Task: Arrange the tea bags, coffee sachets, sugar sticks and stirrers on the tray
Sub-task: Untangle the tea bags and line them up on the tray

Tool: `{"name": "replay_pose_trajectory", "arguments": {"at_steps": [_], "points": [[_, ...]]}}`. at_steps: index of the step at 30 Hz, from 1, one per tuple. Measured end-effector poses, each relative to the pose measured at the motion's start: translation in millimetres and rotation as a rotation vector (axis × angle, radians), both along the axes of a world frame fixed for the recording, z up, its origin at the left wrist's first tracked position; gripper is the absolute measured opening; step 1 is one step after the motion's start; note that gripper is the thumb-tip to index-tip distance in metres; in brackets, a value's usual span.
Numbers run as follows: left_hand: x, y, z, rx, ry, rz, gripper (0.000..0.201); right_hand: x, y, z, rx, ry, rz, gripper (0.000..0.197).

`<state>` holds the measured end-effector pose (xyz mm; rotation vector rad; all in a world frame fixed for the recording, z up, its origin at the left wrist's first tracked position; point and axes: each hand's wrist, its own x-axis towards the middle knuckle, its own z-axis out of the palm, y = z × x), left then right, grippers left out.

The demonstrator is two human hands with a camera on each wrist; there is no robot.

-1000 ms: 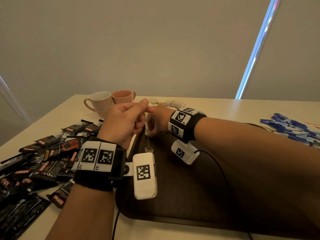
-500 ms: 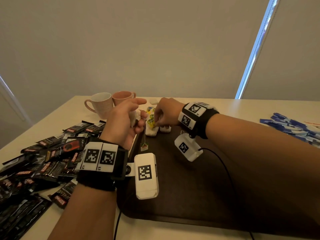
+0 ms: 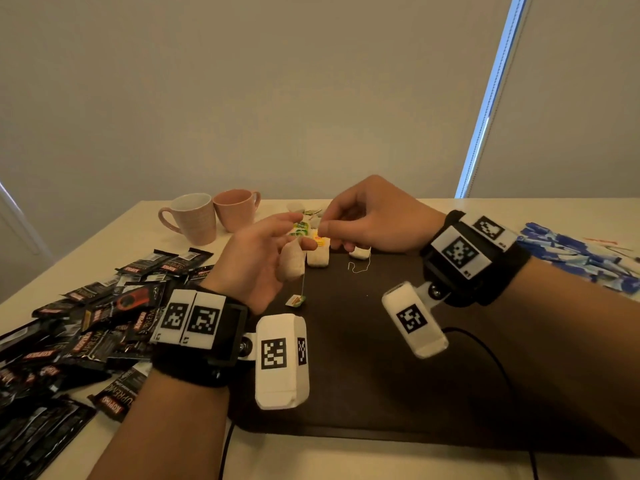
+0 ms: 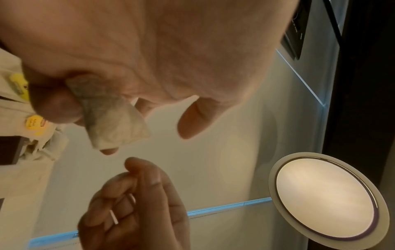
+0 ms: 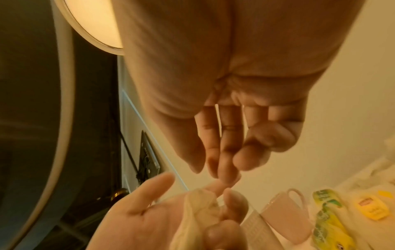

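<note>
- The left hand pinches a white tea bag between thumb and fingers, just left of the head view's centre. The bag hangs long axis near vertical, above the upper left corner of the dark tray.
- Its string drops straight down to a small paper tag, which lies just below the bag; whether the tag touches the tray I cannot tell.
- The right hand sits just right of the bag, fingers curled, thumb and forefinger pressed together. In the left wrist view a thin pale strand shows among those fingers, possibly string; what it holds I cannot tell.
- Two more tea bags lie flat on the tray's upper edge, directly right of the held one.
- Judgement: the left hand is nearer, so laying the bag down beside that row is its move.
</note>
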<state>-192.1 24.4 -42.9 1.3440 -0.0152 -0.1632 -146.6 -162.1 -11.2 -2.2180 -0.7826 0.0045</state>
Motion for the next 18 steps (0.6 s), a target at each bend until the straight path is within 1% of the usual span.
{"name": "replay_pose_trajectory", "arguments": {"at_steps": [3,5,7,9,14,15,18], "points": [[2,0,-2,0.0,0.024,0.012,0.064,-11,4,2,0.007,-0.087,0.079,0.018],[1,-2,-2,-0.016,0.025,0.027,0.065,-13,8,1,0.019,-0.101,0.072,0.022],[1,-3,-2,-0.032,0.004,0.04,0.067,-12,12,-2,0.015,-0.097,0.05,0.031],[-1,-5,-2,-0.052,-0.017,0.015,0.066,-11,18,-7,0.001,-0.081,0.028,0.034],[-3,-9,-1,-0.064,-0.07,0.007,0.062,-8,20,-15,0.037,-0.032,0.015,0.01],[-3,-8,0,-0.065,-0.08,0.023,0.058,-8,17,-15,0.048,-0.04,0.01,0.01],[2,-4,-2,-0.072,-0.11,0.073,0.036,-8,5,-13,0.049,-0.073,0.002,0.011]]}}
